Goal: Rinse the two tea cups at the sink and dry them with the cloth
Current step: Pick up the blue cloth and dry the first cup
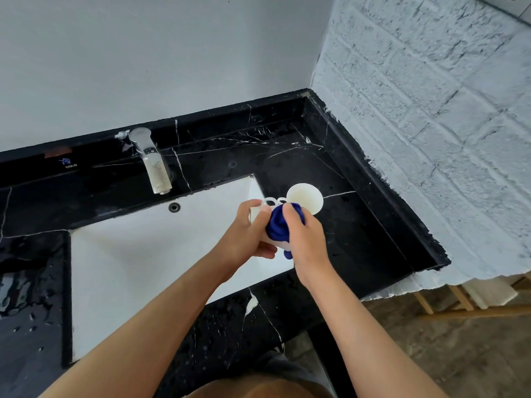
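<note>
My left hand (247, 231) grips a white tea cup (258, 211) over the right end of the white sink (138, 254). Only the cup's rim and side show between my fingers. My right hand (306, 239) presses a bunched dark blue cloth (278, 225) into and around that cup. A second white tea cup (305, 198) stands upright on the black marble counter (353, 225) just behind my hands, its handle pointing left toward the held cup.
A chrome faucet (153, 165) reaches over the sink's back edge, with a "COLD" label to its left. Water drops lie on the counter at the left. A white brick wall bounds the counter on the right, and wooden furniture shows at lower right.
</note>
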